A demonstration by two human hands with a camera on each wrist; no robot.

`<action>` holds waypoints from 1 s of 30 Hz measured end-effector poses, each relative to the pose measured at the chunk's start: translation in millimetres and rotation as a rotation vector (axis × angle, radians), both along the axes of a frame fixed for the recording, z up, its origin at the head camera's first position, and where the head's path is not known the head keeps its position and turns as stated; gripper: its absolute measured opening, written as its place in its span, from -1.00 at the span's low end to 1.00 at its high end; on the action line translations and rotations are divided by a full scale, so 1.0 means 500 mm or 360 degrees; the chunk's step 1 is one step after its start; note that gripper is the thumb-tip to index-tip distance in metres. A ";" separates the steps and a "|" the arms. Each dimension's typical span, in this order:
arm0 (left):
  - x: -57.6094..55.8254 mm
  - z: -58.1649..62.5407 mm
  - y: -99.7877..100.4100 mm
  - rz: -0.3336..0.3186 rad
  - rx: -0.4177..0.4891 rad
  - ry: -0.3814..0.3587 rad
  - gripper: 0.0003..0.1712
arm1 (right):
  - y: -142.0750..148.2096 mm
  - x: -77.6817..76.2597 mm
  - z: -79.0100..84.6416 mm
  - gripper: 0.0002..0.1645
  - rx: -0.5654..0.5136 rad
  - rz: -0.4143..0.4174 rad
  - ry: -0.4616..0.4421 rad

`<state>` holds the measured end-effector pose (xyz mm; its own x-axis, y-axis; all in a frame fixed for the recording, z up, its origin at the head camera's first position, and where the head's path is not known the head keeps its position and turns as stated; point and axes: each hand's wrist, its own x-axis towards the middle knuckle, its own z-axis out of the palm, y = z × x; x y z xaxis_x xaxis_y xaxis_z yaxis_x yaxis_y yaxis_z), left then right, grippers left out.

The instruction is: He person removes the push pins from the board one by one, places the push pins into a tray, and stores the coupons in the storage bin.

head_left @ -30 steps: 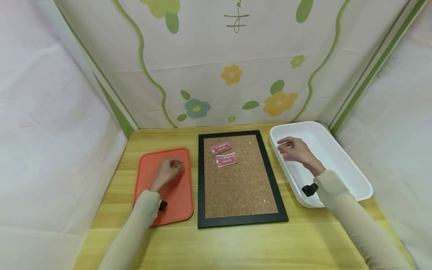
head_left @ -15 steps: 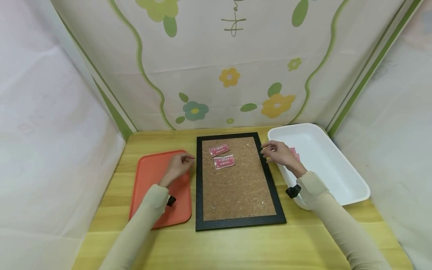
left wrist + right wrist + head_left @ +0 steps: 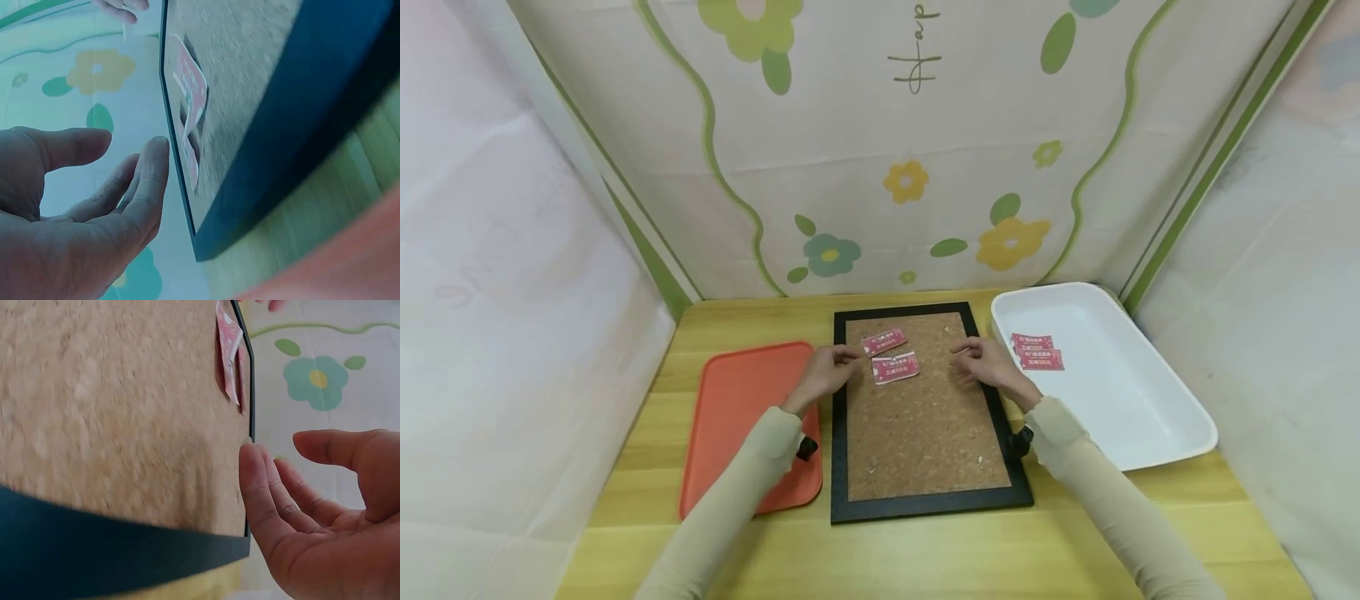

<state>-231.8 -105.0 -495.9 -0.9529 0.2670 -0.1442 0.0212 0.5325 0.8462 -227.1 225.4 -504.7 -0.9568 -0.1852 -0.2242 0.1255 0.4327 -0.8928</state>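
Two pink coupons, an upper one (image 3: 884,342) and a lower one (image 3: 896,369), are fixed to the upper left of a black-framed cork board (image 3: 925,433); their edges curl up in the wrist views. My left hand (image 3: 827,372) hovers by the board's left frame, close to the coupons, with thumb and fingers apart and nothing between them. Over the cork's right side is my right hand (image 3: 988,367), also holding nothing, its fingers loosely bent in the right wrist view. Several small pins stick in the cork, among them a lower left pin (image 3: 872,468) and a lower right pin (image 3: 980,460).
To the right stands a white tray (image 3: 1120,417) with two more pink coupons (image 3: 1039,358) overlapping near its left wall. An orange tray (image 3: 722,442) lies left of the board, partly under the left forearm. A flowered cloth (image 3: 850,183) hangs behind the table.
The right hand has left the white tray and moved left over the cork, uncovering the coupons in that tray. My left hand has shifted right from the orange tray to the board's edge.
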 end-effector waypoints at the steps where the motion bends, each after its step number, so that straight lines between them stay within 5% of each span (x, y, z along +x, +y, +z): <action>1: -0.002 -0.001 0.005 -0.0005 -0.0002 -0.0003 -0.64 | -0.004 0.001 -0.003 -0.54 -0.0005 0.0000 -0.0009; 7: -0.018 -0.015 0.035 0.0002 -0.0008 -0.0036 -0.63 | -0.027 -0.006 -0.022 -0.53 -0.0073 -0.0038 -0.0095; 21: -0.039 -0.040 0.080 0.0140 0.0142 -0.0355 -0.60 | -0.085 -0.029 -0.045 -0.56 -0.0212 -0.0079 -0.0191; 30: -0.047 -0.045 0.092 0.0147 0.0120 -0.0310 -0.63 | -0.110 -0.047 -0.065 -0.63 -0.0304 -0.0239 -0.0245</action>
<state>-255.3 -59.1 -518.6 -0.9299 0.1968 -0.3108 -0.1925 0.4597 0.8670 -250.6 170.6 -537.0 -0.9340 -0.0967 -0.3439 0.3161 0.2249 -0.9217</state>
